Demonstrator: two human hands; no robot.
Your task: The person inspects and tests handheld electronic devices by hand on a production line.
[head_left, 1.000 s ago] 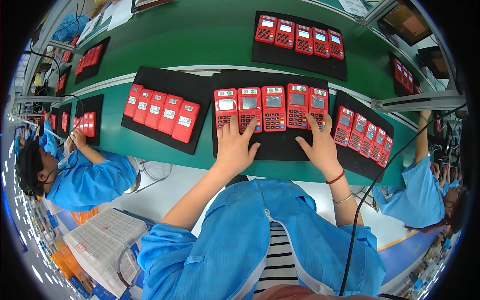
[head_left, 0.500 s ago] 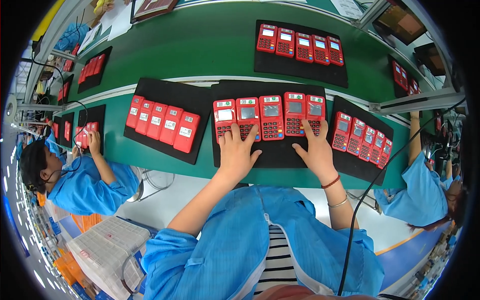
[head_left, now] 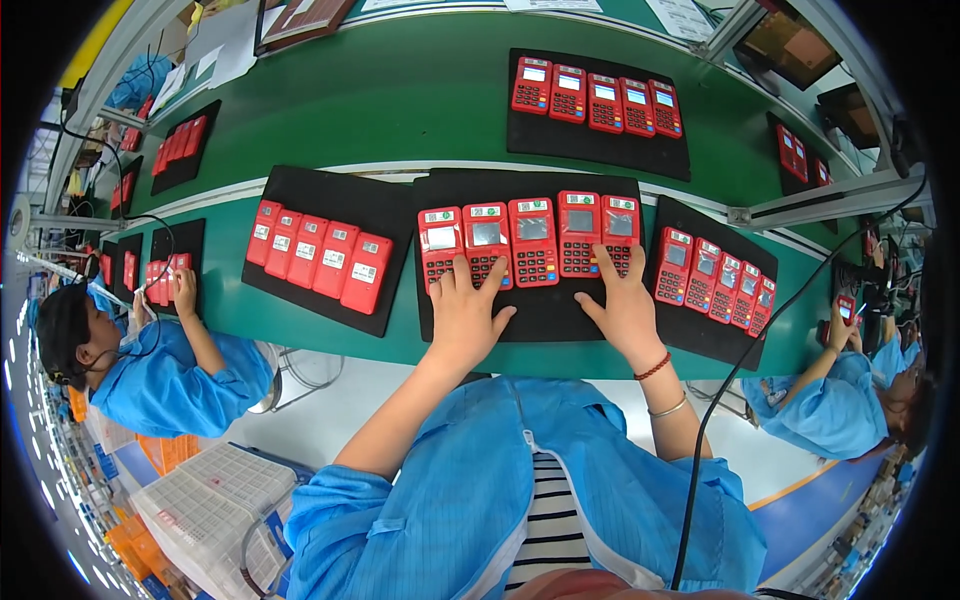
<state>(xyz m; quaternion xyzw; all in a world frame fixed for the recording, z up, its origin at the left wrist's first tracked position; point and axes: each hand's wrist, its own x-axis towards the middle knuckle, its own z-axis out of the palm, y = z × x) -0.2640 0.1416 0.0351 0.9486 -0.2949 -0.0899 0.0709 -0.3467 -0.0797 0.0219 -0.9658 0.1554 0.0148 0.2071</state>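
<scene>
In front of me a row of several red card payment terminals lies face up on a black mat (head_left: 540, 308). My left hand (head_left: 464, 314) is spread, its fingertips on the keypads of the leftmost terminal (head_left: 440, 239) and the second terminal (head_left: 486, 234). The middle terminal (head_left: 532, 230) lies untouched between my hands. My right hand (head_left: 624, 310) has its fingers apart, with fingertips at the lower keys of the fourth terminal (head_left: 579, 222) and the rightmost terminal (head_left: 621, 225). The leftmost screen looks bright white; the others are greyer. Neither hand grips anything.
Face-down terminals (head_left: 331, 255) lie on a mat at left, face-up ones (head_left: 699, 270) at right. More terminals with lit screens (head_left: 604, 98) rest across the table. A black cable (head_left: 752, 352) hangs at right. Co-workers sit at left (head_left: 180, 370) and right (head_left: 830, 400).
The view has shifted slightly. My fingers have moved a little over the keypads, still spread. At the right, the co-worker's hands now show with a red terminal.
</scene>
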